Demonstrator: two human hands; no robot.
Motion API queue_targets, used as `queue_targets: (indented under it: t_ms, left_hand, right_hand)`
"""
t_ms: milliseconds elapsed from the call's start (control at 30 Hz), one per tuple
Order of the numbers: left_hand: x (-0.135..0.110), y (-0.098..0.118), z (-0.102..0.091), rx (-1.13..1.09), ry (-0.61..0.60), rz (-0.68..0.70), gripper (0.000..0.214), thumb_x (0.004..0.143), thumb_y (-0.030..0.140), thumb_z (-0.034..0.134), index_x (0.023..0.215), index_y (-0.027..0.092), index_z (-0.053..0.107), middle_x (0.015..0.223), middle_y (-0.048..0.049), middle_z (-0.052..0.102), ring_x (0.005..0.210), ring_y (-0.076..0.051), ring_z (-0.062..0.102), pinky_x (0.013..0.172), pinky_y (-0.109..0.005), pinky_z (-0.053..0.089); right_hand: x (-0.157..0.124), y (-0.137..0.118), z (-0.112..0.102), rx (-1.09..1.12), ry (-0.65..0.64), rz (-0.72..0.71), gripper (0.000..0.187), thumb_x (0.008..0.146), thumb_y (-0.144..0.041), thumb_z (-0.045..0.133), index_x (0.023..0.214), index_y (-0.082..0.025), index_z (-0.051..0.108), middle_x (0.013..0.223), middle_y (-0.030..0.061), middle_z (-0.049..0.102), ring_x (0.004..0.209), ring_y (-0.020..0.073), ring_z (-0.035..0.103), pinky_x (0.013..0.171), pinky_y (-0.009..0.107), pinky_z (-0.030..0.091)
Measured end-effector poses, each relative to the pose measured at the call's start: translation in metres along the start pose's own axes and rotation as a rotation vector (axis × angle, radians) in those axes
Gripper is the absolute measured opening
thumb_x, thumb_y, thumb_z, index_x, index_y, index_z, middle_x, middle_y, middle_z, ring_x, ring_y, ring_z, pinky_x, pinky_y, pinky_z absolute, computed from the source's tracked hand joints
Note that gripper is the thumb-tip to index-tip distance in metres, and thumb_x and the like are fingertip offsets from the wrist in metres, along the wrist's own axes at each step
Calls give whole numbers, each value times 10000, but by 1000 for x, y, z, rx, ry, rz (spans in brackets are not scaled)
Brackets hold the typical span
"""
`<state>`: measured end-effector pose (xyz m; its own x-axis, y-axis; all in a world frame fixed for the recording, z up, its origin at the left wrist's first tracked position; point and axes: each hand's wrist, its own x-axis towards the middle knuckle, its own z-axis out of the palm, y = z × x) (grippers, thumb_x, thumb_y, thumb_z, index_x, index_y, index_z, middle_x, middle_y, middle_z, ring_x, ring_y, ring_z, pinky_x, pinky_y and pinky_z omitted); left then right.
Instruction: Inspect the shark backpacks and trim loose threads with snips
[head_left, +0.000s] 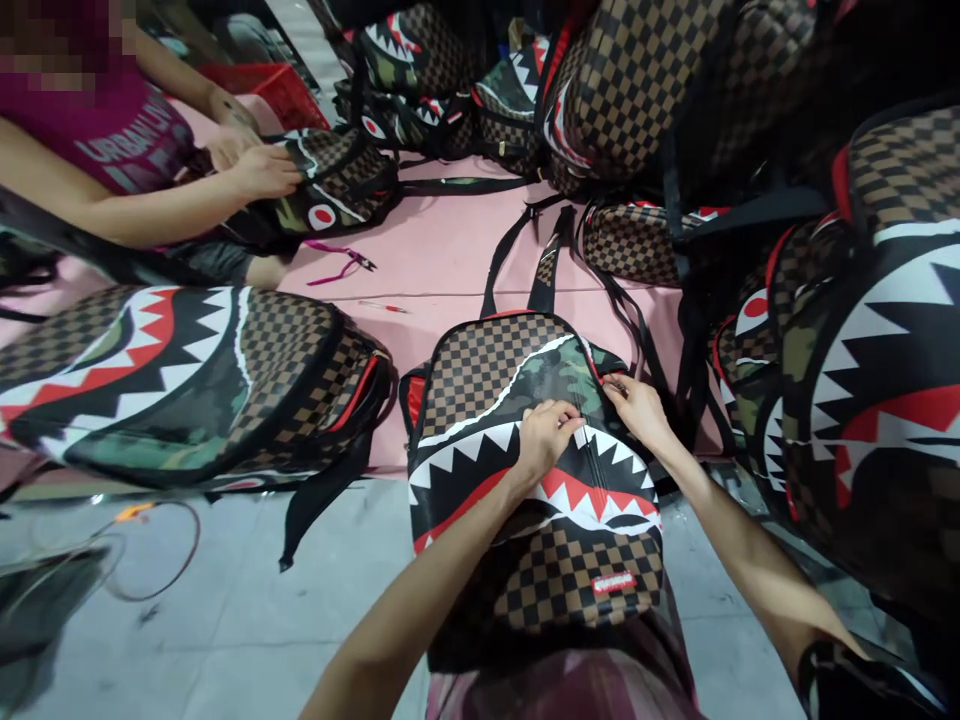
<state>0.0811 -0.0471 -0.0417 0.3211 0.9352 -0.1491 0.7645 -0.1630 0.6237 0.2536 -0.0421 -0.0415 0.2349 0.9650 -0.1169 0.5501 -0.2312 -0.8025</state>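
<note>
Checkered shark-mouth backpack [570, 505] lies under our left hand [547, 440], front facing us; long axis runs away from us, top beyond both hands, red label [613, 582] nearer us. Left fingers bend over front; right hand [636, 405] curls at backpack's right edge. We cannot tell whether either grips.

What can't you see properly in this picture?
All in the head view:
- Lettering on the red label of the middle backpack: too small and blurred.
- What the left hand pinches, if anything: hidden by its fingers.
- Left backpack: cut off by the left edge.
</note>
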Motion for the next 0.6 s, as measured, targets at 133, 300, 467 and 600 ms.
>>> queue_targets:
  t_ms: [133, 300, 467, 600]
  left_hand:
    - [7, 9, -2, 24, -9, -149, 375, 790, 484, 582, 1017, 196, 506, 840, -41, 627, 795, -207, 613, 690, -301, 380]
    - [10, 13, -8, 4, -64, -269, 511, 700, 580, 628, 995, 204, 449, 856, -64, 618, 814, -260, 620, 666, -320, 391]
    - [-2, 10, -7, -196, -20, -197, 470, 683, 495, 672, 968, 211, 429, 791, 7, 565, 686, -156, 572, 616, -274, 385]
    - [-8, 7, -5, -329, -2, -90, 372, 721, 405, 644, 953, 209, 429, 732, 41, 519, 599, -103, 515, 599, -243, 399]
  right_hand:
    - [18, -9, 7, 60, -42, 90, 202, 630, -361, 704, 725, -208, 615, 741, 30, 654, 807, 223, 601, 715, 314, 423]
    - [18, -12, 8, 351, -189, 134, 264, 580, -339, 697, 642, -200, 481, 528, -70, 442, 462, 90, 399, 459, 227, 314]
    - [2, -6, 0, 760, -321, 189, 360, 568, -371, 690, 602, -217, 366, 480, -116, 246, 373, 35, 147, 361, 204, 151]
    - [-2, -4, 1, 944, -333, 223, 354, 563, -348, 676, 594, -220, 348, 456, -123, 203, 365, 32, 110, 358, 199, 181]
